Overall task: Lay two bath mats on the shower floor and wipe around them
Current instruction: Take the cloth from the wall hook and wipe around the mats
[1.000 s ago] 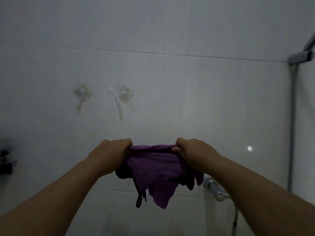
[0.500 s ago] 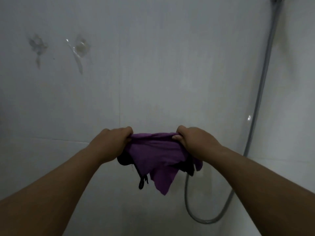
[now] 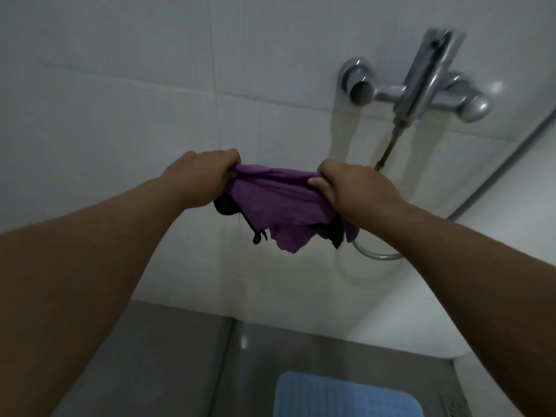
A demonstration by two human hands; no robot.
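A purple cloth (image 3: 282,203) with black edging and a small black loop hangs stretched between my two hands, held out in front of the white tiled wall. My left hand (image 3: 204,179) grips its left end and my right hand (image 3: 352,188) grips its right end, both fists closed on the fabric. Below, on the grey shower floor (image 3: 180,365), lies a blue ribbed bath mat (image 3: 346,395), partly cut off by the bottom edge. Only one mat is in view.
A chrome shower mixer tap (image 3: 415,91) is fixed to the wall at the upper right, with a metal hose (image 3: 379,255) looping down behind the cloth. White tiled walls meet in a corner on the right. A drain cover (image 3: 455,409) shows at the bottom right.
The view has tilted downward: the wall hooks have left the frame, and the tap, floor and blue mat have come into sight. Both hands still hold the cloth the same way.
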